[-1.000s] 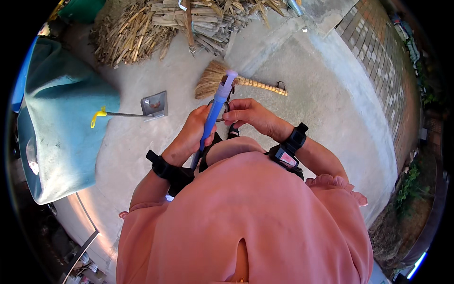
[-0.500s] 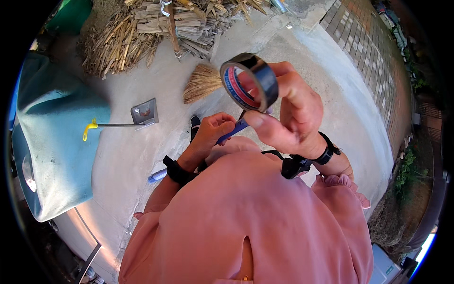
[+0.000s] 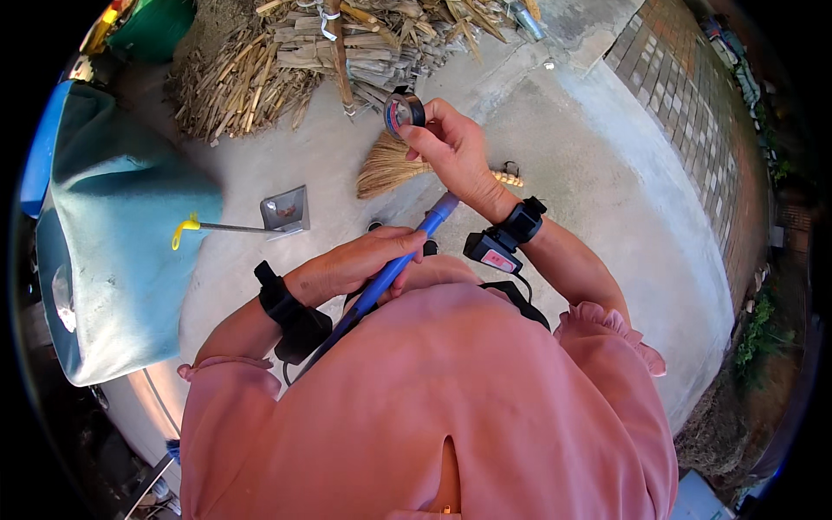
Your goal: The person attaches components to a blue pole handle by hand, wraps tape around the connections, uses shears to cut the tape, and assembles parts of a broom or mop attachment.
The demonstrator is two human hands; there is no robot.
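My left hand (image 3: pixel 368 258) is closed round a long blue pole (image 3: pixel 433 219). The pole slants across the front of my body, its upper end pointing ahead and to the right, its lower part darker and running behind my left wrist. In my right hand (image 3: pixel 457 158) I pinch a roll of black tape (image 3: pixel 416 110) between thumb and fingers, beyond the pole's upper end. The roll's inner ring is red and blue. Whether a strip of tape joins the roll to the pole, I cannot make out.
A straw broom (image 3: pixel 386 166) lies on the concrete floor ahead. A grey dustpan (image 3: pixel 295 208) with a yellow-ended handle is at the left, beside a teal-covered bulky shape (image 3: pixel 130 251). Stacked dry stalks (image 3: pixel 251 87) lie at the far side; brick paving (image 3: pixel 685 113) runs along the right.
My right hand has carried the tape roll farther out and away from the left hand. The left hand has come nearer to me, and more of the blue pole shows.
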